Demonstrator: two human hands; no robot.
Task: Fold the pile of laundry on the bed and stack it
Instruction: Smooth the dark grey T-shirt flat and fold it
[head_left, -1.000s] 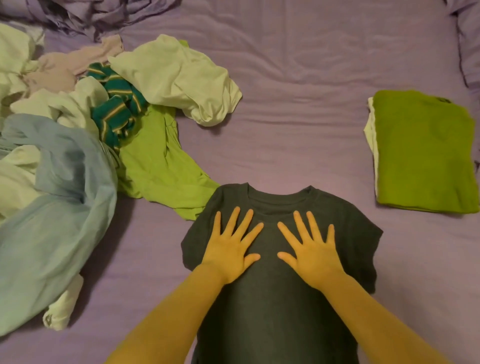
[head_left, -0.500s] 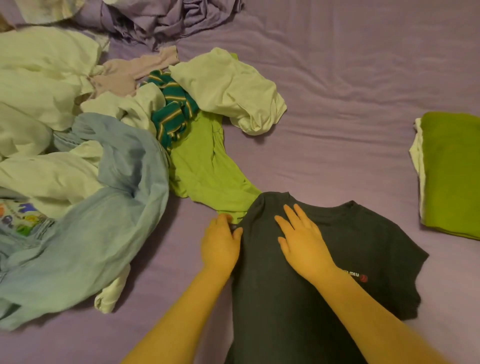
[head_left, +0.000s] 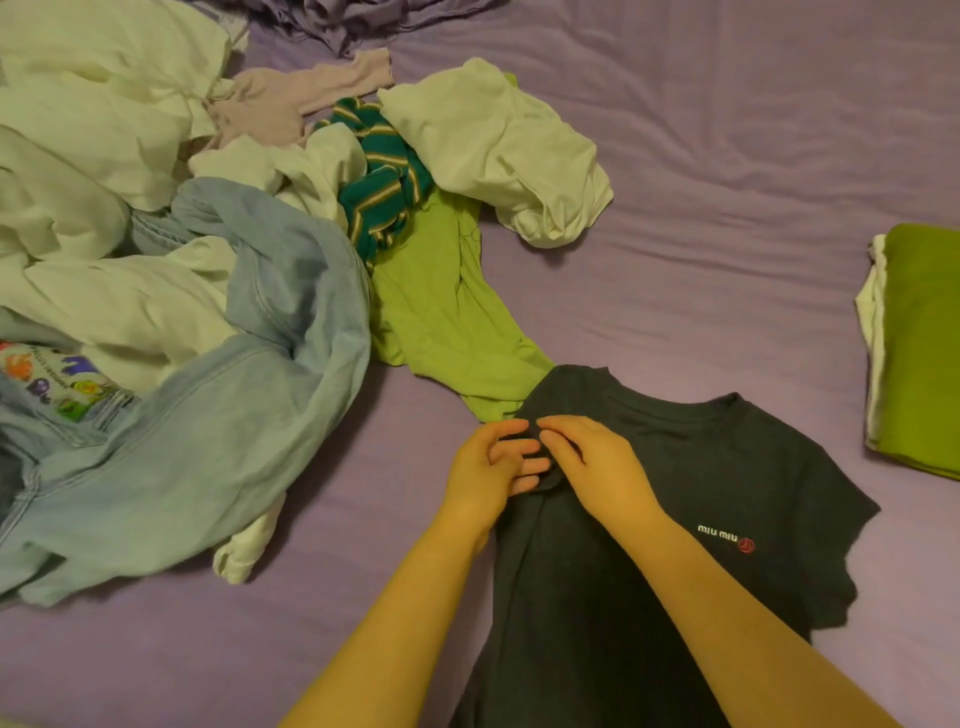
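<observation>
A dark T-shirt (head_left: 675, 519) with a small chest logo lies flat on the purple bed sheet (head_left: 727, 182), neck pointing away from me. My left hand (head_left: 483, 473) and right hand (head_left: 602, 467) meet at its left shoulder. Both pinch the fabric there, and that side of the shirt is turned inward along a crease. The unfolded pile lies to the left: a light blue garment (head_left: 234, 415), a lime green shirt (head_left: 436, 312), a teal striped piece (head_left: 384, 182) and white garments (head_left: 493, 156). A folded green item (head_left: 924, 338) tops the stack at the right edge.
Crumpled purple bedding (head_left: 363, 21) lies at the top of the view. The lime green shirt's hem touches the dark shirt's left shoulder. Bare sheet stretches between the dark shirt and the folded stack.
Both hands left the shirt's chest and came together at its left shoulder, where they now pinch the fabric. My view shifted left, so the folded stack slid to the right edge.
</observation>
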